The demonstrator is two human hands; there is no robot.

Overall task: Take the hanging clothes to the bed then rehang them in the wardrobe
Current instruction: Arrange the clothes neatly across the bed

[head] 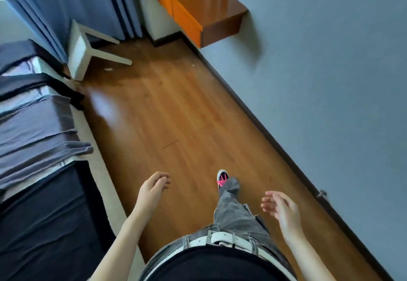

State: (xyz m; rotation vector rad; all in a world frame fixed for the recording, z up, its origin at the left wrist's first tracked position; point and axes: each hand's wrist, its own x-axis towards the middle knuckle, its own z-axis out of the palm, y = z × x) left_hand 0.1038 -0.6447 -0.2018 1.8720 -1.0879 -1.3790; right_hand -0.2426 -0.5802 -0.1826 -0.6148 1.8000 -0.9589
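Note:
Several grey and dark garments (35, 124) lie laid out flat across the bed (97, 170) along the left side of the view. My left hand (153, 189) hangs in front of me over the wooden floor, fingers loosely curled and holding nothing. My right hand (280, 209) is out to the right at about the same height, fingers spread, also empty. Both hands are well clear of the clothes. No wardrobe is in view.
A wooden floor (176, 109) runs between the bed and a grey-blue wall (330, 60). A white stool (81, 54) stands at the far end by blue curtains (66, 5). An orange wall-mounted desk (198, 10) juts from the wall. My foot in a pink-laced shoe (222, 179) steps forward.

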